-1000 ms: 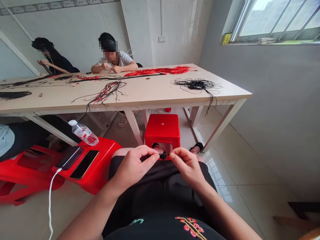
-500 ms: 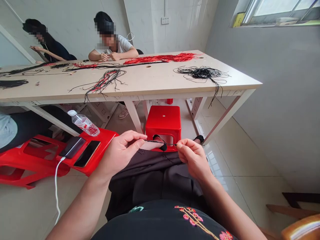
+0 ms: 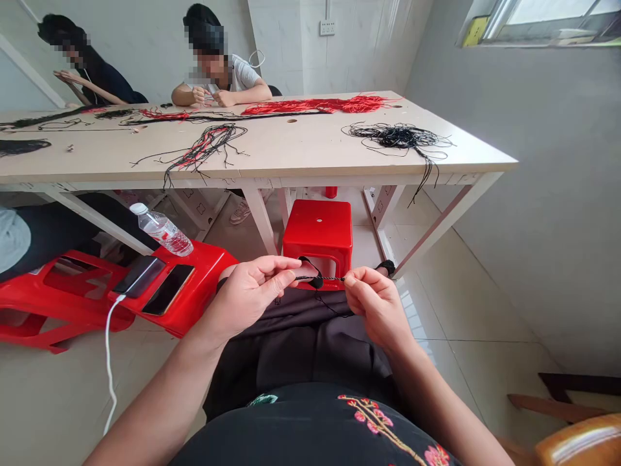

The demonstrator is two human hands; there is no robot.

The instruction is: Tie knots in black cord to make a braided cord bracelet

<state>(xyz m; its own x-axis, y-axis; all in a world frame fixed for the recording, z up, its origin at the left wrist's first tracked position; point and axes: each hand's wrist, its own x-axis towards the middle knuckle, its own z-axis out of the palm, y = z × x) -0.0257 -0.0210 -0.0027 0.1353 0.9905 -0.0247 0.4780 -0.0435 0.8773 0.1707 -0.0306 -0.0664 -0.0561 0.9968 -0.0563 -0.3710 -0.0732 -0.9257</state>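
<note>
A thin black twisted cord (image 3: 323,278) is stretched level between my two hands, above my lap. My left hand (image 3: 255,285) pinches it between thumb and fingertips at its left end. At the right end my right hand (image 3: 371,294) grips it with thumb and forefinger, the other fingers curled in. Loose black strands hang below the cord over my dark trousers (image 3: 301,356). What lies inside my left palm is hidden.
A red stool (image 3: 317,223) stands ahead under the long table (image 3: 310,145). The table bears black cords (image 3: 395,136) and red cords (image 3: 320,105). At left, another red stool holds a water bottle (image 3: 167,233) and a phone (image 3: 169,290). Two people sit across the table.
My left hand has moved right along the cord, toward my right hand, so the visible stretch is shorter. My right hand stays nearly in place. The view has tilted slightly.
</note>
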